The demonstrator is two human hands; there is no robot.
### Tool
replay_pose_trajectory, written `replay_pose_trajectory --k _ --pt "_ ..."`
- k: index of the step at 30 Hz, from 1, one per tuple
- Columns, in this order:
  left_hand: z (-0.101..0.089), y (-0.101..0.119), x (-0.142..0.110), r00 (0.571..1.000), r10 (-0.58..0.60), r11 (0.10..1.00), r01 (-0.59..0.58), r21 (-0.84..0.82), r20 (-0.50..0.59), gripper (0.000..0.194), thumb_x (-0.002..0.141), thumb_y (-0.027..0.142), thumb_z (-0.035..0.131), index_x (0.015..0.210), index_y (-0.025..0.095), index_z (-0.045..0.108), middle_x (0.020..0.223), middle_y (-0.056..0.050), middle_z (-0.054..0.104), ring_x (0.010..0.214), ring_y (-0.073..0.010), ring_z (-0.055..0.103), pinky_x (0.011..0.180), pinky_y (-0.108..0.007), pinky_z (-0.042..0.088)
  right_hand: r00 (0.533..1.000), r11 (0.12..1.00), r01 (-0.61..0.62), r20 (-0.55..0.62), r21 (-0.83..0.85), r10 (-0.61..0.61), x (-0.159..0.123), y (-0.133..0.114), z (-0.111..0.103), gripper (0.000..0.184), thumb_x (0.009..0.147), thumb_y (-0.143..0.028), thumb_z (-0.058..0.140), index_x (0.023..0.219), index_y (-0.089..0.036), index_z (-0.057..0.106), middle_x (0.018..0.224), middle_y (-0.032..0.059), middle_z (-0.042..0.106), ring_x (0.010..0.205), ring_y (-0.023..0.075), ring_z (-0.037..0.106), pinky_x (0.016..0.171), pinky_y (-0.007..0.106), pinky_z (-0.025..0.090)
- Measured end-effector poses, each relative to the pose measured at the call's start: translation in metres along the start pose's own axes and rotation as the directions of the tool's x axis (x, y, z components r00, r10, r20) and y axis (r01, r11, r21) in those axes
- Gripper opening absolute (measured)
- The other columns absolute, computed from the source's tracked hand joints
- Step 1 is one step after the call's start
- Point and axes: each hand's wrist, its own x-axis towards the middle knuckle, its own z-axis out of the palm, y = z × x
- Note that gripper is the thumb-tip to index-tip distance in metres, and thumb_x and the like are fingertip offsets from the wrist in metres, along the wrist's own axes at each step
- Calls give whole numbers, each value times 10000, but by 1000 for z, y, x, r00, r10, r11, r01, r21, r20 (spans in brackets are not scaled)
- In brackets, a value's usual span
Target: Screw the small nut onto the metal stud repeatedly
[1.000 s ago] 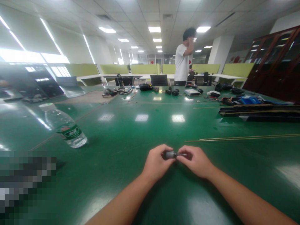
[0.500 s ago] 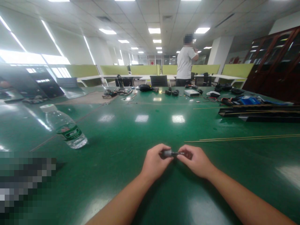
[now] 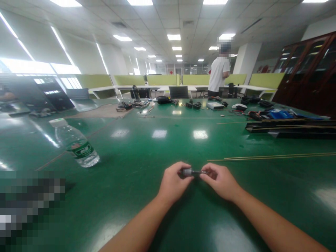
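My left hand (image 3: 173, 180) is closed around the thicker grey part of a slim black-and-grey pen-shaped thing (image 3: 187, 172), with thumb and fingers pinching it. From the other side, my right hand (image 3: 219, 181) pinches its thinner dark end. It lies roughly level between the two hands, just above the green tabletop (image 3: 131, 196). Fingers cover both of its ends, so I cannot make out its exact kind. Beyond my right hand, thin yellowish rods (image 3: 262, 157) lie on the table.
A clear water bottle (image 3: 82, 152) with a green label is at the left. Long black channels (image 3: 296, 128) and a blue item (image 3: 279, 113) lie at the right. Assorted tools and parts, including a white box (image 3: 215, 105), line the far edge. A person (image 3: 218, 73) stands beyond.
My hands keep their hold, with the gap between them slightly wider. The person in the background has moved right and turned. The whole view has shifted a little.
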Motion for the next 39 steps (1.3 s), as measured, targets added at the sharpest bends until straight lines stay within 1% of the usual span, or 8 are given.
replay_pose_trajectory --k 10,16,23,28,31,34,36,39 --pt "-4 7 0 999 -35 999 35 13 1 256 670 100 779 891 201 699 860 -6 711 771 -164 639 716 -276 507 1000 1000 -4 -2 -12 4 1 0 -1 162 847 -321 634 874 -172 692 743 18 695 654 163 622 607 257 468" --pt "-4 7 1 1000 -25 1000 25 6 -2 248 674 90 772 884 197 697 858 -4 710 775 -158 638 707 -263 498 1000 1000 -16 -17 -15 15 1 -1 -1 179 850 -333 629 877 -168 692 727 16 684 642 161 614 599 255 465" --pt "-3 6 1 998 -67 998 67 -6 -8 236 677 110 764 883 206 698 848 4 709 751 -151 628 695 -257 488 999 999 -32 -33 -6 32 1 0 -1 197 851 -356 627 858 -167 682 718 18 678 640 161 609 599 256 456" --pt "-3 2 1 996 -85 996 85 1 -7 231 695 181 768 910 218 692 883 -1 704 772 -163 626 714 -274 482 998 998 -57 -38 39 59 1 3 -1 211 863 -379 621 864 -173 663 722 18 675 636 159 616 596 253 453" --pt "-5 0 5 987 -128 991 132 37 -100 264 713 308 775 942 215 682 922 -20 698 831 -191 626 769 -311 474 996 985 -88 -13 152 91 1 6 0 325 948 -432 487 805 -172 620 639 3 630 552 140 594 556 244 447" --pt "-8 -3 11 950 -259 963 239 -126 -175 383 768 423 716 1063 186 653 926 -45 705 820 -198 640 780 -326 479 992 962 -125 26 242 122 0 10 1 452 995 -478 358 721 -181 560 555 -12 572 460 122 532 480 230 411" --pt "-8 -5 13 929 -332 921 283 -267 -162 460 797 445 674 1157 163 625 976 -64 716 860 -201 663 818 -327 491 992 962 -128 40 243 122 0 12 0 479 1001 -484 340 677 -186 531 528 -17 545 443 113 498 456 219 387" --pt "-9 -6 13 921 -367 886 305 -349 -129 475 808 466 643 1157 142 640 1072 -96 717 972 -220 677 887 -334 502 994 974 -104 55 200 95 0 12 0 486 1003 -460 353 636 -186 514 522 -17 535 455 106 489 474 212 388"
